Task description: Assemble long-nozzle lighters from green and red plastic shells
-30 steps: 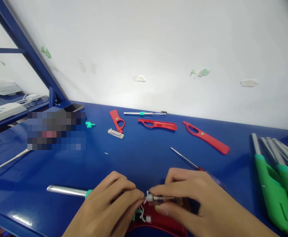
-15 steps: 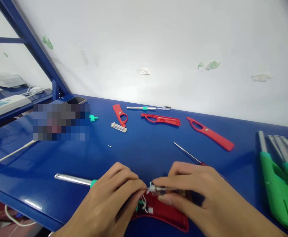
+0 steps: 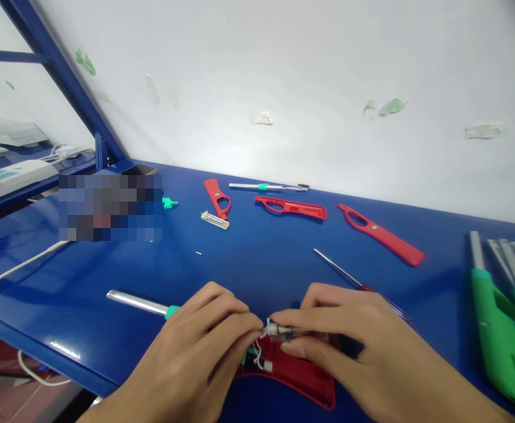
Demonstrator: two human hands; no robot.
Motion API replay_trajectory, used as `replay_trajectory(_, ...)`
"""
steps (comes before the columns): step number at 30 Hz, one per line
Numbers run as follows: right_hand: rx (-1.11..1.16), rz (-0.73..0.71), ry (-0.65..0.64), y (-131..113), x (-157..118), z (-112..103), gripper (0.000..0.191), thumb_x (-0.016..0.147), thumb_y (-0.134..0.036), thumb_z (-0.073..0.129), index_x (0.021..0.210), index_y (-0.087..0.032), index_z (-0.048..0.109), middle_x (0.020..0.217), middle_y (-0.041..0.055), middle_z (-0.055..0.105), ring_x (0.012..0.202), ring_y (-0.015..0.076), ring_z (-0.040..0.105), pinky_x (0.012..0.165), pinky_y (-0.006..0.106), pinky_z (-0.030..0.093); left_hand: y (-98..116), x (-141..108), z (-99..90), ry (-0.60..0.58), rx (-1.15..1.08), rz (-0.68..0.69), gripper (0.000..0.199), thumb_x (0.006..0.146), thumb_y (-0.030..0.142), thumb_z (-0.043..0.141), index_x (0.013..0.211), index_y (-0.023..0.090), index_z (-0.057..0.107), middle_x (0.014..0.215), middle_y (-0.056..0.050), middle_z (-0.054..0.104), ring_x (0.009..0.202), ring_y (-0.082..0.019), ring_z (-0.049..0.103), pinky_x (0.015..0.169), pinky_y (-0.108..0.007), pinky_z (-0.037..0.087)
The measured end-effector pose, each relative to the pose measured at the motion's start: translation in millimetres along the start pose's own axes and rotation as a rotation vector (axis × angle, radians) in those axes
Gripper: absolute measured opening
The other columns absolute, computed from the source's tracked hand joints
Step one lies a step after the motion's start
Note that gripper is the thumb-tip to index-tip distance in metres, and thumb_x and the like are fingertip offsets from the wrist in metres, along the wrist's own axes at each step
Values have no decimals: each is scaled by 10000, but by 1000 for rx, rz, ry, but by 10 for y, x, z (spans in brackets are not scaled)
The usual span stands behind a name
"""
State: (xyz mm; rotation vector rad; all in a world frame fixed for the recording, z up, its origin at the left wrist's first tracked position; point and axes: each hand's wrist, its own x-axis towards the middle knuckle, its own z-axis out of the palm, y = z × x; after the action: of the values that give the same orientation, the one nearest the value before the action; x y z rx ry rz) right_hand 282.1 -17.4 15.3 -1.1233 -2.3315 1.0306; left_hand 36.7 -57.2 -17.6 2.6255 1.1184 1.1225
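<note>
My right hand [image 3: 343,329] pinches a clear lighter fuel tank [image 3: 279,332] between thumb and fingers, its valve end pointing left. At that end, the fingertips of my left hand [image 3: 222,335] are pressed together on something too small to make out. Under both hands lies an open red lighter shell half [image 3: 304,373], inner side up. Inside it sit a black-and-white igniter part [image 3: 260,363] and thin white wire [image 3: 256,346]. A metal lighter tube [image 3: 138,301] with a green collar sticks out left from beneath my left hand.
Behind my hands lie a screwdriver [image 3: 337,267], red shell halves [image 3: 290,207], a second clear tank [image 3: 214,220], a tube with wires [image 3: 248,187] and a small green part [image 3: 169,203]. Several green lighters [image 3: 502,341] lie at the right. A phone [image 3: 139,170] and white cable [image 3: 23,265] are left.
The view has shifted slightly. My right hand has brought the fuel tank's valve end a little closer to my left fingertips. Both hands keep their pinch.
</note>
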Motion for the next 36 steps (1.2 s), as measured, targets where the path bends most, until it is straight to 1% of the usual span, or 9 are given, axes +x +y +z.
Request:
replay_trajectory(3, -15, -9, -44, -15, -2, -38, 238, 1099, -213, 693, 1053, -350, 883, 895, -48, 787, 813, 133, 712, 776, 247, 514, 16, -5, -20, 9, 30, -74, 221, 1131, 46, 569, 1109, 210, 716, 997, 18, 794, 900, -148, 666, 873, -292, 548)
replay_trajectory(8, -43, 7, -67, -14, 8, -61, 241, 1098, -219, 688, 951, -315, 854, 832, -57, 750, 738, 113, 677, 707, 253, 470, 42, 9, -58, 0, -112, -186, 210, 1073, 37, 647, 1050, 221, 744, 975, 27, 769, 935, -127, 656, 881, -221, 561)
replay_trajectory(14, -82, -14, -30, -19, -1, -28, 258, 1102, -235, 687, 916, -306, 851, 809, -50, 695, 663, 109, 624, 665, 251, 462, 45, -6, -31, 0, -102, -142, 222, 1077, 1, 631, 1085, 194, 742, 999, 1, 769, 945, -138, 647, 886, -239, 566)
replay_trajectory(19, -62, 0, -14, -32, 6, -8, 241, 1092, -231, 684, 940, -305, 855, 816, -43, 695, 671, 116, 617, 651, 258, 445, 34, 4, -27, -5, -120, -136, 208, 1072, 3, 638, 1071, 181, 747, 985, -13, 764, 934, -146, 646, 846, -235, 571)
replay_trajectory(26, -76, -37, -22, -24, -11, -6, 247, 1110, -245, 671, 964, -313, 859, 794, -53, 708, 671, 110, 616, 656, 255, 434, 44, 0, -44, -7, -114, -153, 207, 1072, -3, 637, 1065, 174, 745, 988, -7, 763, 935, -138, 635, 873, -229, 557)
replay_trajectory(30, -66, 4, -10, -13, -42, -46, 196, 1109, -295, 683, 1084, -340, 872, 866, -56, 763, 642, 107, 602, 615, 260, 433, 39, -9, -26, 4, -48, -120, 182, 1092, 18, 628, 1121, 151, 748, 1030, -23, 769, 980, -145, 637, 925, -245, 547)
replay_trajectory(32, -71, 23, -16, -10, -46, -67, 193, 1113, -303, 684, 1098, -349, 871, 875, -61, 756, 612, 100, 584, 582, 263, 420, 42, -6, -28, 2, -40, -126, 201, 1102, 17, 605, 1159, 146, 749, 1056, -27, 766, 999, -138, 641, 937, -233, 541)
replay_trajectory(34, -73, 14, -28, -8, -44, -80, 195, 1125, -312, 681, 1090, -354, 868, 895, -65, 745, 605, 91, 580, 600, 262, 433, 61, 4, -49, -8, -64, -161, 212, 1098, 25, 601, 1179, 158, 745, 1073, -21, 757, 1013, -124, 646, 936, -209, 539)
replay_trajectory(36, -65, 10, -37, -8, -44, -81, 209, 1140, -317, 668, 1102, -362, 868, 956, -63, 745, 622, 80, 593, 629, 257, 451, 94, 15, -87, -51, -84, -178, 210, 1080, 70, 622, 1216, 180, 737, 1118, -26, 742, 1055, -137, 648, 973, -229, 547)
